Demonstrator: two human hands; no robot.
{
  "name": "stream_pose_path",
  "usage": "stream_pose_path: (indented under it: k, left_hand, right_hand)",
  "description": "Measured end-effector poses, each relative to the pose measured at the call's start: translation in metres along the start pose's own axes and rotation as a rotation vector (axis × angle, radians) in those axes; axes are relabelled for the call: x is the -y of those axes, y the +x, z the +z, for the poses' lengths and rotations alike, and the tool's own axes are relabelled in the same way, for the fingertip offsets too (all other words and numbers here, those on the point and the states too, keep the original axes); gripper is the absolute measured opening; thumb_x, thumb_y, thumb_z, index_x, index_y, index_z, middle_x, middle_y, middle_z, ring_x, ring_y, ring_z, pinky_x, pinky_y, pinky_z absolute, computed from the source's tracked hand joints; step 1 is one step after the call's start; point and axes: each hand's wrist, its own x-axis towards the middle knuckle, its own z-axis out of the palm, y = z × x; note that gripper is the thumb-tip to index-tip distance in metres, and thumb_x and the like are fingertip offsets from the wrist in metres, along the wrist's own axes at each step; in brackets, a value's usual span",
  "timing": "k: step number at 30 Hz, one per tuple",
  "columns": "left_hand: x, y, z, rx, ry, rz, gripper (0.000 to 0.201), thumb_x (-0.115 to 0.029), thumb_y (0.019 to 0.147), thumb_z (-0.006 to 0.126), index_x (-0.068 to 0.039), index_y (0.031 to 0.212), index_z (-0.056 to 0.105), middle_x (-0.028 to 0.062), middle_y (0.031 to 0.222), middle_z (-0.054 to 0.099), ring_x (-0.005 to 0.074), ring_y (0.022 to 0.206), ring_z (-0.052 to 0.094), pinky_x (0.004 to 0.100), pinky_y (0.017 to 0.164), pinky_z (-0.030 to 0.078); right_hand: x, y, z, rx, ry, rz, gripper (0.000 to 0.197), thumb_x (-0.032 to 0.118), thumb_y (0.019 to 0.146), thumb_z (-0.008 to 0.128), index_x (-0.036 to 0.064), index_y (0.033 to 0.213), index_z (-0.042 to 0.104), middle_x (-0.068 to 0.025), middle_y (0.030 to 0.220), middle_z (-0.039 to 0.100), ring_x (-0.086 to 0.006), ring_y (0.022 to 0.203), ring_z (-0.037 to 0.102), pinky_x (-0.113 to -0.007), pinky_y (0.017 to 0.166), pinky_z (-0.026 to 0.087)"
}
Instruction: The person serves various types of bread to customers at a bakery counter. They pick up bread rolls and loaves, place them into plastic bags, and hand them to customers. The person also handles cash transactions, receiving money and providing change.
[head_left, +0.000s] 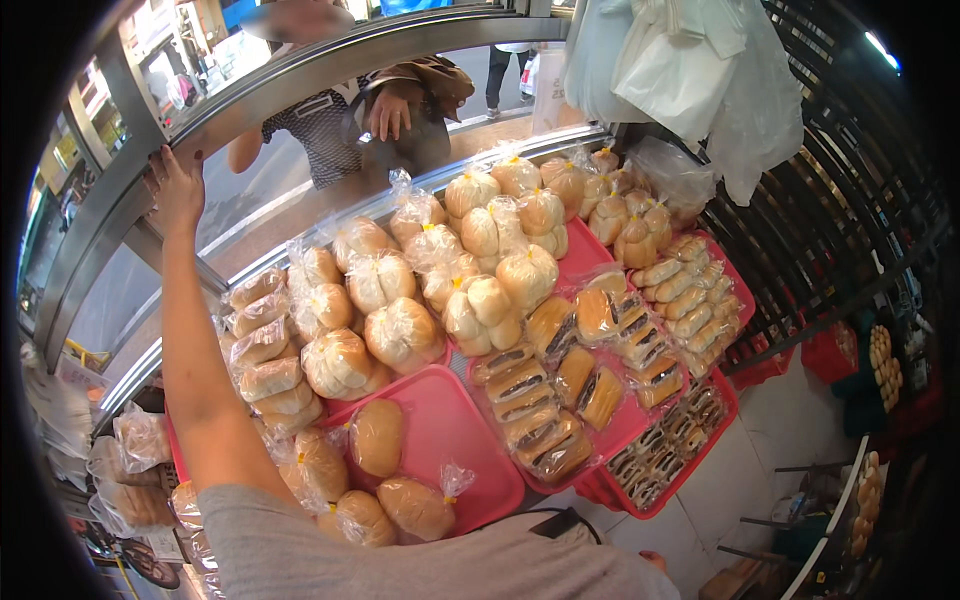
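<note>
Up at the far left, the left hand (178, 192) is touching the metal frame (235, 98), which is standing between the bread and the street! The fingers are resting against it, spread a little; whether they are gripping the edge, I'm not able to tell. The right hand (652, 560) is barely peeking in at the lower edge, so what its fingers are doing, I cannot tell.

Beneath the outstretched arm, four wrapped buns (378, 438) are lying in and beside the left part of a pink tray (470, 440). Round loaves (400, 328) in clear wrap are crowding behind it, filled rolls (535, 412) are sitting to its right, and a red basket (640, 513) is holding more. White bags (680, 70) are hanging at the upper right, while beyond the frame a person (325, 140) is standing on the street side.
</note>
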Motion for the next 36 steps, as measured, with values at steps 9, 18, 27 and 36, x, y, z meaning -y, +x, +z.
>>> stream_pose_path:
  k: [9, 18, 27, 36]
  left_hand:
    - [0.000, -0.002, -0.016, 0.193, 0.091, -0.095, 0.070, -0.069, 0.091, 0.035, -0.033, 0.151, 0.022, 0.0170, 0.156, 0.022, 0.0364, 0.144, 0.019, 0.0612, 0.108, 0.028]
    - [0.017, 0.000, 0.001, 0.203, 0.093, -0.030, 0.069, -0.067, 0.092, 0.035, -0.034, 0.151, 0.022, 0.0172, 0.156, 0.021, 0.0416, 0.143, 0.019, 0.0537, 0.112, 0.027]
    - [-0.240, -0.097, -0.129, 0.570, -0.302, 0.371, 0.054, -0.035, 0.094, 0.055, -0.028, 0.145, 0.037, 0.0151, 0.153, 0.030, 0.0432, 0.142, 0.020, 0.0509, 0.112, 0.028]
    - [-0.367, -0.311, -0.395, 1.336, -0.909, 0.441, 0.062, -0.015, 0.080, 0.070, -0.016, 0.138, 0.046, 0.0188, 0.150, 0.031, 0.0451, 0.140, 0.024, 0.0518, 0.113, 0.028]
  right_hand:
    - [0.013, -0.004, 0.024, -0.018, 0.037, 0.062, 0.024, 0.007, 0.086, 0.056, 0.0061, 0.110, 0.057, -0.0085, 0.088, 0.062, -0.0227, 0.068, 0.064, -0.037, 0.054, 0.055]
    - [0.040, 0.016, 0.013, 0.011, 0.236, -0.043, 0.023, 0.011, 0.089, 0.056, 0.0095, 0.112, 0.058, -0.0057, 0.089, 0.062, -0.0184, 0.068, 0.065, -0.033, 0.051, 0.052]
    - [0.185, 0.048, 0.002, -0.276, 0.237, -0.863, 0.018, 0.005, 0.094, 0.053, 0.0017, 0.110, 0.062, -0.0057, 0.093, 0.066, -0.0146, 0.078, 0.066, -0.026, 0.070, 0.052]
    - [0.328, -0.019, 0.066, -0.176, -0.121, -1.620, 0.018, -0.002, 0.083, 0.059, 0.0029, 0.099, 0.064, -0.0143, 0.092, 0.066, -0.0321, 0.085, 0.063, -0.039, 0.082, 0.048]
